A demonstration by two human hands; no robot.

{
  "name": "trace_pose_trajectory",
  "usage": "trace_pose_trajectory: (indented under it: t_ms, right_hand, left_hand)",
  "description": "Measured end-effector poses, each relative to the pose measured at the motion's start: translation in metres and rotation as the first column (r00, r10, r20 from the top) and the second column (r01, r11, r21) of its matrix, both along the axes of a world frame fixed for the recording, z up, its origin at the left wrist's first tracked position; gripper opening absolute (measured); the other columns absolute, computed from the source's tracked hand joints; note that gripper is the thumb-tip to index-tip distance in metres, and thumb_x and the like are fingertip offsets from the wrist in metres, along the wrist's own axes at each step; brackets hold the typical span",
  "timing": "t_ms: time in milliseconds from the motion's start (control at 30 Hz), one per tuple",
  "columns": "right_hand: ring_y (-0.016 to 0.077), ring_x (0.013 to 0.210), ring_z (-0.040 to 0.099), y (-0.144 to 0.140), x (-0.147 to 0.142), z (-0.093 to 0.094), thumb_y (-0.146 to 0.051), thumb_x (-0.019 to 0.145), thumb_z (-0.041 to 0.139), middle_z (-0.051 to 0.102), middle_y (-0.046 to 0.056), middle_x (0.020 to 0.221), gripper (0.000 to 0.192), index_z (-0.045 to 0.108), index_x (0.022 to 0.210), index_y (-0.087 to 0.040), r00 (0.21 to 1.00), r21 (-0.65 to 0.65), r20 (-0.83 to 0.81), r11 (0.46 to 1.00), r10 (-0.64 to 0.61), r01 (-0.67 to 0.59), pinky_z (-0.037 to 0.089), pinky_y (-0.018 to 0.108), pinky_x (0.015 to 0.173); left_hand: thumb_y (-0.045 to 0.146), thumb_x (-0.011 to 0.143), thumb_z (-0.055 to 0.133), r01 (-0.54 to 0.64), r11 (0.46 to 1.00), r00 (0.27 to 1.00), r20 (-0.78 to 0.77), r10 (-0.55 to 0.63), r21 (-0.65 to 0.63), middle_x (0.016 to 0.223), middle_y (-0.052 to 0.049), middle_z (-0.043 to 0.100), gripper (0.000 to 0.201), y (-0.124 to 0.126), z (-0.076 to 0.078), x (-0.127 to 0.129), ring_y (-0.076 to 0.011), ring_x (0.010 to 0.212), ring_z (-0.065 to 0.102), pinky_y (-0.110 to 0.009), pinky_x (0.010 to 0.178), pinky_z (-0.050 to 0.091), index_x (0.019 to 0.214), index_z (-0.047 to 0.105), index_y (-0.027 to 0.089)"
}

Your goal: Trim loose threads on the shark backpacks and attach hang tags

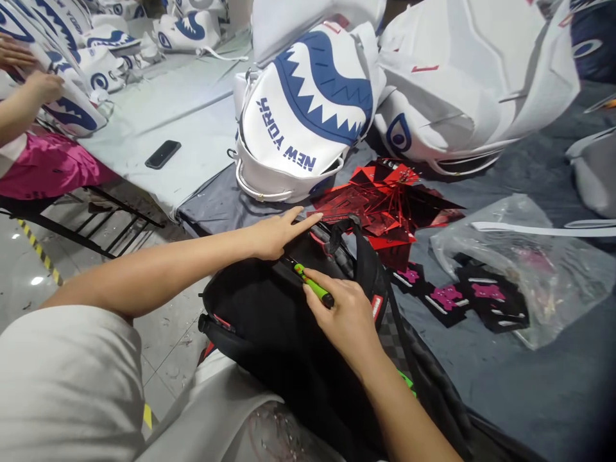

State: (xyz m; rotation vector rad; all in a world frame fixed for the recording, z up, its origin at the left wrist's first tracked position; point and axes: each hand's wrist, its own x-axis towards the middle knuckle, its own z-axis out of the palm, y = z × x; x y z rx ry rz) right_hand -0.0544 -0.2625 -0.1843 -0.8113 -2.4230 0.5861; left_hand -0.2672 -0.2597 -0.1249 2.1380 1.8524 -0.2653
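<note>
A black backpack [289, 321] lies across the person's lap and the near edge of the grey table [529, 372], low in the centre of the frame; the left hand [276, 234] rests flat on its upper edge, fingers stretched out and together, gripping nothing, only pressing the fabric down; the right hand [349, 317] is curled loosely around a slim green-and-black tool [312, 285], pinched between thumb and fingers, its tip pointing up and left toward the seam beside the left hand. The bag looks soft and limp, padded fabric that sags under its own weight and folds wherever it is not supported, so it probably wants a flat palm to keep it taut, or a grip at the black carry handle [346, 234] near its top, which seems the firmest part; it is likely light but floppy rather than slippery. Just above it, in the middle of the frame, lies a heap of red hang tags [385, 199], thin and glossy; to the right sits a clear plastic bag [529, 269] over black cards with pink marks [447, 298]. A white shark-mouth backpack [308, 115] stands in the upper centre; a dark phone [162, 154] lies at the upper left, near another person's arm [24, 102].
</note>
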Motion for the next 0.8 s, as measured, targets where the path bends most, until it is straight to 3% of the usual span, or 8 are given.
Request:
trace_pose_trajectory:
  t_ms: [133, 300, 500, 800]
  right_hand:
    - [0.0198, 0.072, 0.069, 0.001, -0.012, 0.000, -0.025, 0.093, 0.056, 0.077, 0.005, 0.087, 0.027, 0.073, 0.112, -0.018, 1.000, 0.000, 0.003, 1.000, 0.003, -0.003, 0.049, 0.035, 0.076]
    - [0.0191, 0.064, 0.066, -0.004, -0.019, 0.002, -0.028, 0.092, 0.055, 0.075, 0.004, 0.077, 0.025, 0.074, 0.105, -0.018, 0.998, 0.033, 0.001, 0.998, -0.060, 0.060, 0.049, 0.033, 0.071]
    - [0.0200, 0.068, 0.068, -0.010, -0.025, 0.006, -0.026, 0.091, 0.054, 0.076, 0.006, 0.082, 0.026, 0.074, 0.106, -0.018, 0.994, 0.097, -0.005, 0.989, -0.113, 0.113, 0.050, 0.034, 0.075]
    - [0.0201, 0.074, 0.071, -0.011, -0.027, 0.013, -0.021, 0.088, 0.056, 0.077, 0.005, 0.089, 0.026, 0.074, 0.106, -0.019, 0.995, 0.002, 0.017, 0.995, -0.096, 0.096, 0.054, 0.034, 0.077]
  left_hand:
    - [0.009, 0.079, 0.059, -0.002, 1.000, 1.000, 0.005, 0.002, 0.005, 0.167, -0.020, 0.002, 0.109, 0.003, -0.007, -0.004, -0.0287, 0.133, 0.051, -0.035, 0.096, 0.050, 0.157, -0.012, 0.031]
    - [0.007, 0.079, 0.058, -0.014, 1.000, 1.000, 0.001, 0.014, 0.003, 0.167, -0.019, 0.004, 0.106, 0.005, -0.006, -0.002, -0.0297, 0.131, 0.052, -0.037, 0.097, 0.050, 0.158, -0.008, 0.032]
    - [0.007, 0.081, 0.057, -0.010, 1.000, 1.000, -0.007, 0.010, 0.016, 0.166, -0.019, 0.006, 0.104, 0.005, -0.008, -0.003, -0.0298, 0.128, 0.055, -0.037, 0.095, 0.050, 0.159, -0.007, 0.032]
    - [0.007, 0.078, 0.057, -0.003, 1.000, 0.999, 0.050, 0.002, 0.019, 0.167, -0.016, 0.007, 0.106, 0.006, -0.013, -0.007, -0.0306, 0.129, 0.053, -0.038, 0.095, 0.050, 0.158, -0.007, 0.035]
